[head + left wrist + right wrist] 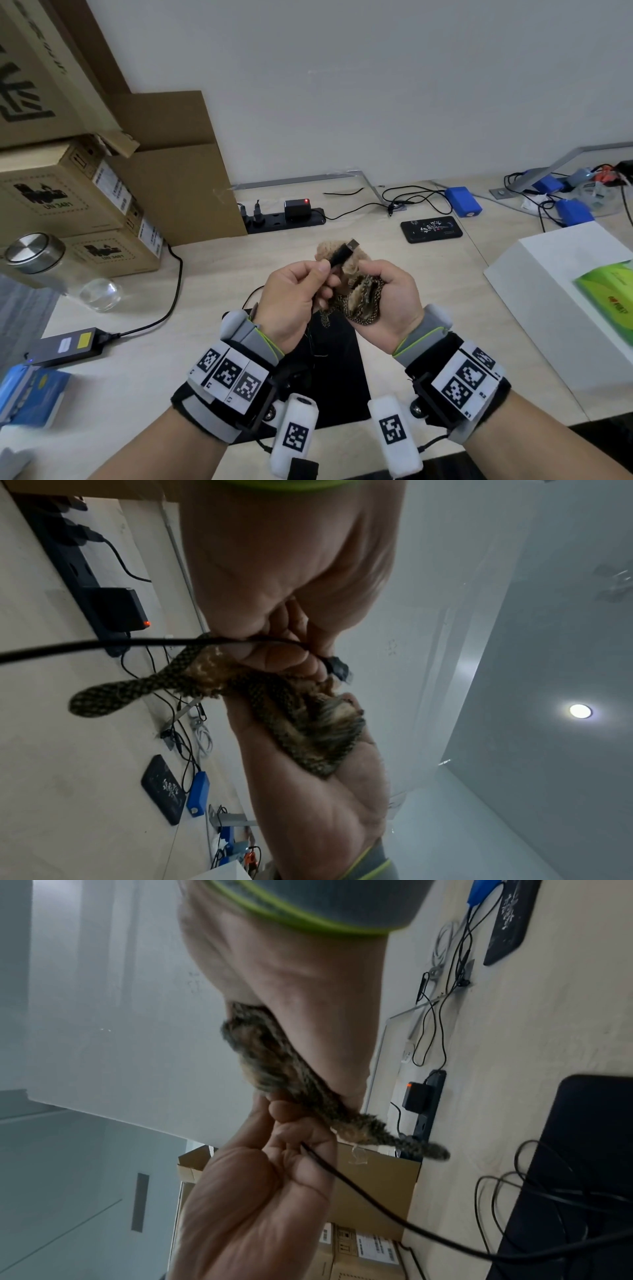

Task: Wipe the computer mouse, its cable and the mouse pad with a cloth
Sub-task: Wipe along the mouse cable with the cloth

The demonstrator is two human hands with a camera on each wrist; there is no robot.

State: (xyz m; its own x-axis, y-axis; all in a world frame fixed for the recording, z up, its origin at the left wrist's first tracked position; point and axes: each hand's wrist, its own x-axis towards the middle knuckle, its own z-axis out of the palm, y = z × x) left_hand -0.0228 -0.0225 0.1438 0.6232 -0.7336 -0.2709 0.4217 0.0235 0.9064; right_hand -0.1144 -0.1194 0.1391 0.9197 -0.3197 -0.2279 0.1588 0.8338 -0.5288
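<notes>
Left hand (291,301) pinches cable (377,1204); right hand (390,298) grips cloth (363,298).

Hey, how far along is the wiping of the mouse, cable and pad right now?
In hand: the cable. The left hand pinches it just below the USB plug, while the right hand grips the bunched cloth at that end, so the cable wipe looks nearly finished. The mouse pad lies below the hands; whether it's been wiped can't be told. The mouse isn't visible, so its state is unknown.
</notes>
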